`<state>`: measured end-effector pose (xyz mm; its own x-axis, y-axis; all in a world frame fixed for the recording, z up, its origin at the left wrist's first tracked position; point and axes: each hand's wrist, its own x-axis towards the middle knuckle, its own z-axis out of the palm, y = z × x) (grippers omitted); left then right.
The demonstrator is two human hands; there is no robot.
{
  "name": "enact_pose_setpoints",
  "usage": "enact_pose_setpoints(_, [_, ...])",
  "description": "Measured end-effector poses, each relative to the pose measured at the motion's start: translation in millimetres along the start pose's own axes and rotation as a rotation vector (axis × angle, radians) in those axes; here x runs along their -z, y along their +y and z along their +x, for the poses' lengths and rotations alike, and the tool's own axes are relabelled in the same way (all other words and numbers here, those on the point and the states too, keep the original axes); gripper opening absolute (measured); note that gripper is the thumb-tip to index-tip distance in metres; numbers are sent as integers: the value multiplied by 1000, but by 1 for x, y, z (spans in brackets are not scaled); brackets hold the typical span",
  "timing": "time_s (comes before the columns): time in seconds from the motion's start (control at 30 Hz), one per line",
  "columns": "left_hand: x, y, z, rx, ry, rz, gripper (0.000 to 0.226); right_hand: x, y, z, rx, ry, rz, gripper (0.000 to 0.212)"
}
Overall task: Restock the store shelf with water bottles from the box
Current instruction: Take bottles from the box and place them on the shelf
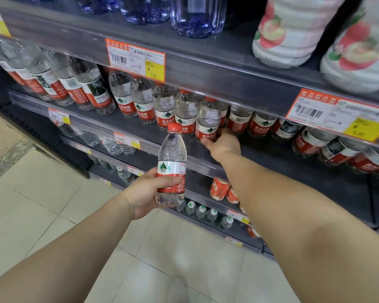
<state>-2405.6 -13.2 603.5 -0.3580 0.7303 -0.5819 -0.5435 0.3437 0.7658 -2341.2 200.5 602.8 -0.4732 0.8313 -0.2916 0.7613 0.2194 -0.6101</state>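
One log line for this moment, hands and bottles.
left hand: holds spare water bottle upright, off shelf | right hand: grips shelf bottle at its base | shelf: row partly filled

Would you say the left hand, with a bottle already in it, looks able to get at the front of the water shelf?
Probably yes: the left hand holds its bottle just short of the shelf edge, nothing between.

This is a shop aisle. Dark tiered shelves (206, 68) run from nine to three o'clock, packed with rows of identical red-labelled water bottles (164, 106). Orange-and-yellow barcoded price tags (135, 59) line the shelf edges, above a pale tiled floor (42, 204) at seven o'clock.
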Motion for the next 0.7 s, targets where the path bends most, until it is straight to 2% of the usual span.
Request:
enact_pose_setpoints(0.13, [-14,2,-1,-6,6,-14,61,15,5,-37,15,23,258,52])
enact_pose_setpoints(0.17, [-18,2,0,-8,7,-19,61,17,9,-52,-3,-38,365,48])
enact_pose_setpoints(0.27, [-40,3,4,-26,-57,41,48,23,20,-97,-67,-509,611,42])
enact_pose_setpoints(0.3, [-48,2,4,-38,-74,77,43,26,23,-104,-77,-578,626,39])
enact_pose_setpoints(0.33, [-56,1,5,-50,-83,108,43,29,26,-107,-82,-577,641,35])
enact_pose_setpoints(0.43, [-75,1,12,-76,-115,127,64,46,35,-102,-36,-457,715,26])
enact_pose_setpoints(0.57, [-86,11,24,-110,-70,202,95,66,47,-79,81,-206,662,38])
enact_pose_setpoints(0.63, [-83,17,25,-131,-10,224,89,72,51,-64,77,-102,627,36])
enact_pose_setpoints(0.7, [-77,21,24,-164,39,268,83,73,55,-49,67,-5,519,43])
